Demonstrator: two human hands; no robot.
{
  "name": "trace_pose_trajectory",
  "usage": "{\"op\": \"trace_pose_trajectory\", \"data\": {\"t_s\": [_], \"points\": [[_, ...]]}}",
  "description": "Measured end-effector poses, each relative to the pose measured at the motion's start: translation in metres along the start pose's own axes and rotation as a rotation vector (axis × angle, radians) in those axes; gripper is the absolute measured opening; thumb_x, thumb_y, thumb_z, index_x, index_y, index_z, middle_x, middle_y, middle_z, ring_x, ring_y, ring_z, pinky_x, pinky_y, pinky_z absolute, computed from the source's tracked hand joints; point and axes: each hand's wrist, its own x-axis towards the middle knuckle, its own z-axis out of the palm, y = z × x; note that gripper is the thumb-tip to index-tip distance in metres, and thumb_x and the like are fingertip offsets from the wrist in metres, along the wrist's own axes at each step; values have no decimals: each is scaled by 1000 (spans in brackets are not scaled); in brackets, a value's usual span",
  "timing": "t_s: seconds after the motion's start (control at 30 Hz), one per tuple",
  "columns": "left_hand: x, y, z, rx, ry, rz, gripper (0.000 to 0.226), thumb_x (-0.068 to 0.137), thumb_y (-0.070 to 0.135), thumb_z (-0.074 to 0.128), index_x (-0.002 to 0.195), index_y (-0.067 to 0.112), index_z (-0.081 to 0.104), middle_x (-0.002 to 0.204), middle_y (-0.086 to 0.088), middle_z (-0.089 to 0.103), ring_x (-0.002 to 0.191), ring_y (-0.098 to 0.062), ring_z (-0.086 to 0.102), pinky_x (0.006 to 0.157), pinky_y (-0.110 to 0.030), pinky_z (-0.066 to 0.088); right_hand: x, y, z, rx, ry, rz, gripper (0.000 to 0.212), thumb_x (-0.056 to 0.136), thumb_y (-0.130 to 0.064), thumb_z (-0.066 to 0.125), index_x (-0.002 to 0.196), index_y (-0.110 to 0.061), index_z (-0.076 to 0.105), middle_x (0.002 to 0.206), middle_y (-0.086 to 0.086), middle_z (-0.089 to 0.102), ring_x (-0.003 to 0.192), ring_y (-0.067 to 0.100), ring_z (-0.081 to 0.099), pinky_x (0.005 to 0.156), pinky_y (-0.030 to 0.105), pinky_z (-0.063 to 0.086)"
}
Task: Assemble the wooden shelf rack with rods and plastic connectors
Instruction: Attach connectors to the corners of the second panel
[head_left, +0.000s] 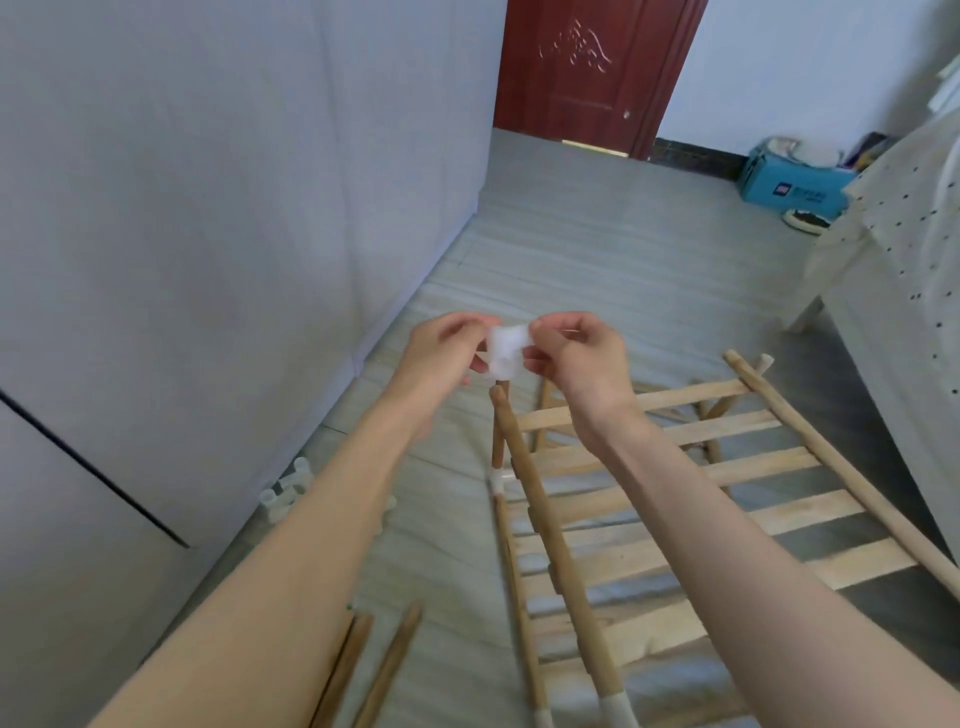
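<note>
White plastic connector (503, 349) pinched between left hand (441, 353) and right hand (576, 353), above the wooden shelf rack (649, 499).

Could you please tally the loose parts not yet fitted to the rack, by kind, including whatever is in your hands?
White plastic connector held by left hand and right hand: 1
Pile of white connectors on the floor: 1 pile, pieces too blurred to count
Loose wooden rods: 2
Total: 4
</note>
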Motion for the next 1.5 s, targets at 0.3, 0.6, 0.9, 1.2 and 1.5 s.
{"op": "trace_pose_trajectory", "data": {"t_s": [0.3,0.6,0.9,1.2,1.5], "points": [[34,-9,-7,-2,-477,-25,18,94,18,53,107,25,64,90,6,69,81,-11,60,66,-18,44,25,19,-17,229,26,84,6,87,-2,60,83,-6,61,72,9,61,62,14,57,59,18,49],[52,-35,24,-254,37,42,6,92,13,57,95,18,58,92,-2,63,77,-9,59,69,-20,47,26,43,-31,-485,11,-66,12,89,-19,60,96,-12,68,94,0,67,90,15,62,85,31,49],[51,-82,14,-451,174,-41,10,92,10,55,99,18,56,100,-5,62,91,-15,62,81,-25,50,10,89,-22,-1163,-268,-179,46,86,-49,55,126,-28,49,126,-6,54,127,18,31,95,42,25],[48,-92,13,-390,97,-67,16,98,17,45,103,24,58,111,-4,61,99,-20,60,79,-24,45,22,94,-16,-1289,-280,-182,26,88,-44,45,96,-21,54,110,-6,55,118,18,37,90,45,26],[62,-93,28,-368,269,-13,29,100,27,41,120,8,50,97,-3,64,62,-5,61,60,-21,38,28,95,-21,-1198,-254,-245,31,84,-47,51,98,-22,62,97,-7,60,108,18,41,80,38,20]]}}
